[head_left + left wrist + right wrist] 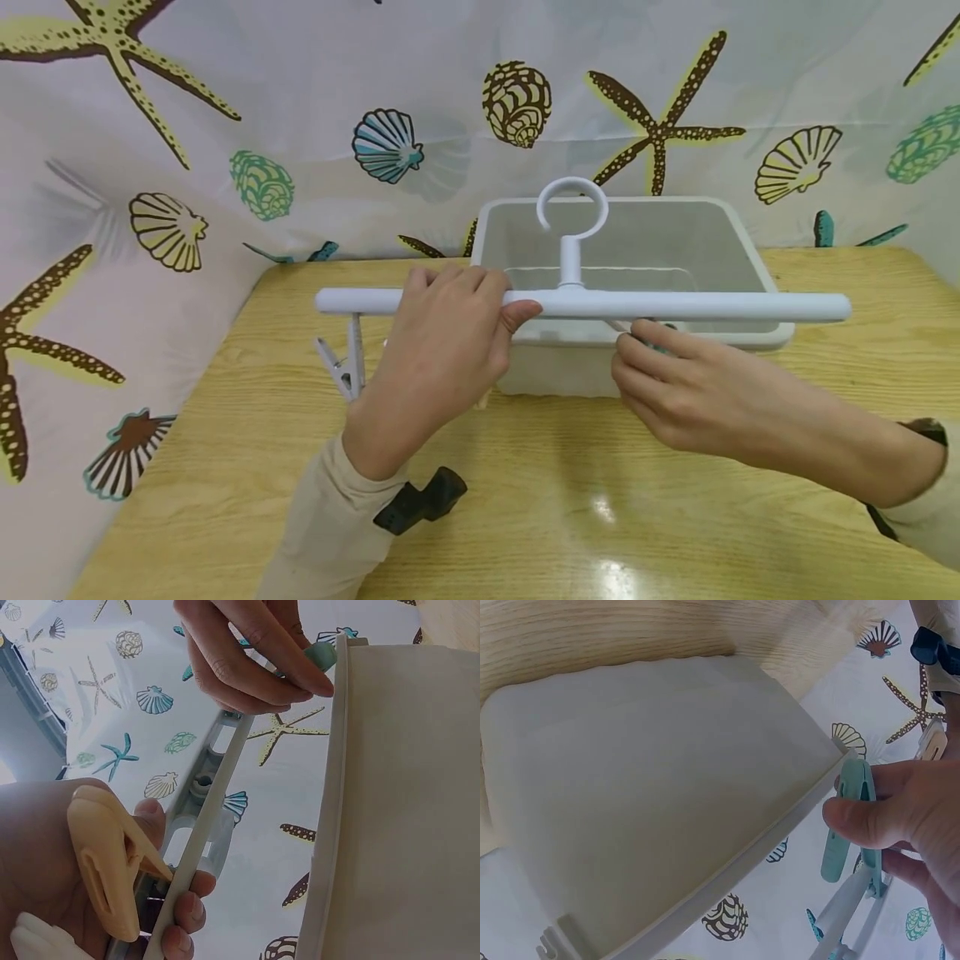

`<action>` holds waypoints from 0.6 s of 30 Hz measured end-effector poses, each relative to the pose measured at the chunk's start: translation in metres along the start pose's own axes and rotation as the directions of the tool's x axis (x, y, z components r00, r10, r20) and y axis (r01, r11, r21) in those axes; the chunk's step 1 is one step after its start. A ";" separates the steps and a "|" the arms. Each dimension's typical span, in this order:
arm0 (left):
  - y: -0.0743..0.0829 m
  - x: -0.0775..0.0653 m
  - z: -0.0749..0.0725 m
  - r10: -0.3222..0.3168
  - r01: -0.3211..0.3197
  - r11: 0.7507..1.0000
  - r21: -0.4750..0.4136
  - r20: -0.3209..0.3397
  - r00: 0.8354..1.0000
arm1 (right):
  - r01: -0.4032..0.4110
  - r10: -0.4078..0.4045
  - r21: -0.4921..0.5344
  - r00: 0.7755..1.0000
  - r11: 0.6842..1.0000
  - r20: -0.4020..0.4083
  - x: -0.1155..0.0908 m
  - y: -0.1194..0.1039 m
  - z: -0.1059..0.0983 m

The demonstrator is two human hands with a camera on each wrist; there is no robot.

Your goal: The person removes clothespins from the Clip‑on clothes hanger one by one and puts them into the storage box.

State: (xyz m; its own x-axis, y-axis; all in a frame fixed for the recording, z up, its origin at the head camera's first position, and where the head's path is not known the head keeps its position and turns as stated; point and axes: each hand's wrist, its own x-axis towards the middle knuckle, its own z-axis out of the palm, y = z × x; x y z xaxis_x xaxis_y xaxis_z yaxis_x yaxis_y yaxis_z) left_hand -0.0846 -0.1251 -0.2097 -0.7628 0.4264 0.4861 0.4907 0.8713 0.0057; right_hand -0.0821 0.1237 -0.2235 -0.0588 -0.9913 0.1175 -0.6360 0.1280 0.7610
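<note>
A white clip hanger [697,306] with a ring-shaped hook [606,212] is held level in front of a bin. My left hand [450,342] grips its bar left of the hook, thumb along the near side. Under the bar, my right hand [690,387] pinches a teal clothespin [834,856] between thumb and fingers, at the hanger's underside in the right wrist view. A grey-white clothespin [356,358] hangs below the bar's left end. Beside the left hand, an orange clothespin [101,862] is on the hanger, with a white one [45,941] lower down.
The white plastic bin [562,371] stands on the wooden table [525,533] just behind the hanger, its rim close to the right fingers. A cloth [315,100] printed with shells and starfish hangs behind and at the sides. Dark straps [420,500] circle the wrists.
</note>
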 end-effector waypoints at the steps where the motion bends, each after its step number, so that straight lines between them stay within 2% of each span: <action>1: 0.000 0.000 0.000 0.000 0.000 1.000 0.003 -0.002 1.000 | -0.001 0.001 -0.008 1.000 1.000 -0.005 0.001 0.000 0.000; 9: 0.001 0.000 -0.001 -0.014 0.013 1.000 0.011 0.019 1.000 | 0.014 -0.015 -0.025 0.998 1.000 -0.062 0.001 0.001 -0.001; 13: 0.004 -0.001 -0.001 -0.032 0.032 0.999 0.004 0.030 0.999 | 0.018 -0.022 -0.030 0.992 0.999 -0.123 0.000 0.002 -0.001; 18: 0.006 -0.002 0.000 -0.028 0.028 1.000 0.013 -0.008 1.000 | 0.013 -0.018 -0.023 0.973 1.000 -0.229 -0.003 0.003 0.000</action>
State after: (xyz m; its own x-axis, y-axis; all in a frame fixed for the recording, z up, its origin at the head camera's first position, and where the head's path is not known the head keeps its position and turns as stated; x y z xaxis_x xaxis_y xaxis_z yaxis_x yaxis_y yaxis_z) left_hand -0.0803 -0.1204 -0.2104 -0.7729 0.3999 0.4926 0.4634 0.8861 0.0078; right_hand -0.0844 0.1273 -0.2217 0.1305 -0.9603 0.2465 -0.6192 0.1152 0.7768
